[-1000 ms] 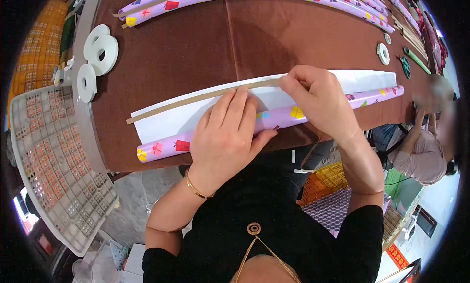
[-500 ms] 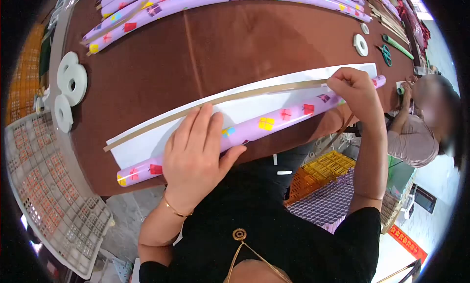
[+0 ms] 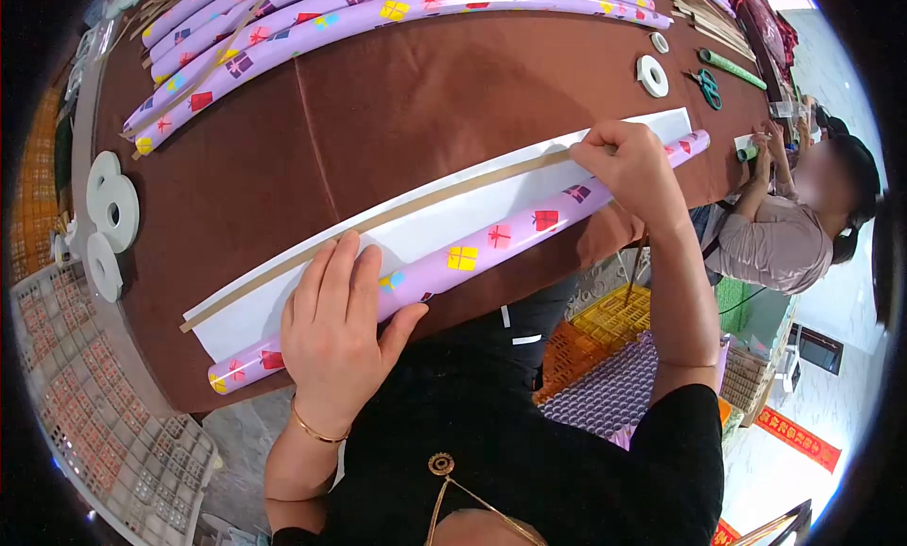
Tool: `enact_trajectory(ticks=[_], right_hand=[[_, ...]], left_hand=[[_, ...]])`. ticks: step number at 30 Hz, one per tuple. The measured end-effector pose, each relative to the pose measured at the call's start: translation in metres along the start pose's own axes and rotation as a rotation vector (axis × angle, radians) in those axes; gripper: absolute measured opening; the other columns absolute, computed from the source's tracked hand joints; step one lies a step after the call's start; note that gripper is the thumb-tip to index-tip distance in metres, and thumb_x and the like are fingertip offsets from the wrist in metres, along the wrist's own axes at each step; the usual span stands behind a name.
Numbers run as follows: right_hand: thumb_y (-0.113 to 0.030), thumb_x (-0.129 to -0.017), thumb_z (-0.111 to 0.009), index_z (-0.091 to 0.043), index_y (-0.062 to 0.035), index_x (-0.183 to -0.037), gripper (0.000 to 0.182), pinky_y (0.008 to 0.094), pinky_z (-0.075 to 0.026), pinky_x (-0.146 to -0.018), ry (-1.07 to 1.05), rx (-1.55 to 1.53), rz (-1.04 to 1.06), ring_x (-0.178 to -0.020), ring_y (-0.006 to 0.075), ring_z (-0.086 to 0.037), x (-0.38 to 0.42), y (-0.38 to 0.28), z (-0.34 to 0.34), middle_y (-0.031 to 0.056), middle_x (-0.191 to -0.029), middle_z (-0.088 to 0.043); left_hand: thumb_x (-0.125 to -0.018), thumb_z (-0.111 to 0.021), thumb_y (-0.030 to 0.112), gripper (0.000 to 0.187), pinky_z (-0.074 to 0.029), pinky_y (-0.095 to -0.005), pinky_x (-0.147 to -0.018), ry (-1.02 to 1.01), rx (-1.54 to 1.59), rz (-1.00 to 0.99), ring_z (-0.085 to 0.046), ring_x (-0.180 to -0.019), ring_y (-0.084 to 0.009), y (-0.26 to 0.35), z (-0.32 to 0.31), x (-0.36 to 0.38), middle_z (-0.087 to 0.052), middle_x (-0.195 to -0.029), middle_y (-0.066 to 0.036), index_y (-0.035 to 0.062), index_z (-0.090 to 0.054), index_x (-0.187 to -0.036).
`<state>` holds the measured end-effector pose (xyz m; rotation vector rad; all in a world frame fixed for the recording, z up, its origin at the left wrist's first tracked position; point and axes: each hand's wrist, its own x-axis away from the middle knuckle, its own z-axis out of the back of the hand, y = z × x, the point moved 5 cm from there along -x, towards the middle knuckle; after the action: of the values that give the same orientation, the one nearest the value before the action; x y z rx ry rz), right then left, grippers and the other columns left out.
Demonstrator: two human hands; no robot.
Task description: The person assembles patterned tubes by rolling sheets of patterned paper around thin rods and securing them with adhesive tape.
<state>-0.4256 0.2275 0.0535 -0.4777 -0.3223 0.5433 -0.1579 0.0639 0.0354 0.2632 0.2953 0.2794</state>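
Observation:
A purple gift-print paper roll (image 3: 501,234) lies along the table's near edge, its white underside (image 3: 453,204) spread out behind it. Near that sheet's far edge runs a narrow brown strip (image 3: 425,201). My left hand (image 3: 338,329) rests with fingers spread, fingertips on the strip and white sheet, palm over the roll. The fingers of my right hand (image 3: 624,154) are pinched together on the strip near the sheet's right part.
Several purple rolls (image 3: 378,15) lie at the back of the brown table (image 3: 397,102). White tape rolls (image 3: 115,213) sit at left, another (image 3: 652,76) beside green scissors (image 3: 709,90) at right. A co-worker (image 3: 779,234) is at the right. Crates (image 3: 104,404) stand below.
The view has shifted, so the table things appear farther left. My right hand is slightly farther left along the strip, still pinched. My left hand stays spread over the roll.

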Motion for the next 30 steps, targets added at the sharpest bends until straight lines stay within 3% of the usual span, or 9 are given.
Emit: enact_trajectory(ticks=[26,30], right_hand=[[-0.019,-0.078,-0.07,-0.066,0.0048,-0.075,0.024,0.0314,-0.047,-0.057,0.026,0.072,0.026,-0.059,0.0137,-0.059,-0.008,0.003,-0.008,0.0109,-0.062,-0.062],[-0.019,-0.078,-0.071,-0.065,0.0043,-0.08,0.024,0.0323,-0.047,-0.058,0.03,0.081,0.029,-0.059,0.0169,-0.06,-0.007,0.003,-0.012,0.0111,-0.062,-0.062]], left_hand=[[-0.081,-0.071,0.046,0.054,-0.049,-0.0386,-0.086,-0.012,0.0,0.009,-0.059,-0.113,-0.0298,0.0,0.001,-0.002,-0.062,-0.125,-0.012,0.0029,-0.066,-0.114],[-0.081,-0.071,0.046,0.054,-0.049,-0.0381,-0.085,0.002,-0.004,0.012,-0.059,-0.114,-0.0297,-0.001,0.0,-0.001,-0.062,-0.125,-0.012,0.003,-0.066,-0.113]])
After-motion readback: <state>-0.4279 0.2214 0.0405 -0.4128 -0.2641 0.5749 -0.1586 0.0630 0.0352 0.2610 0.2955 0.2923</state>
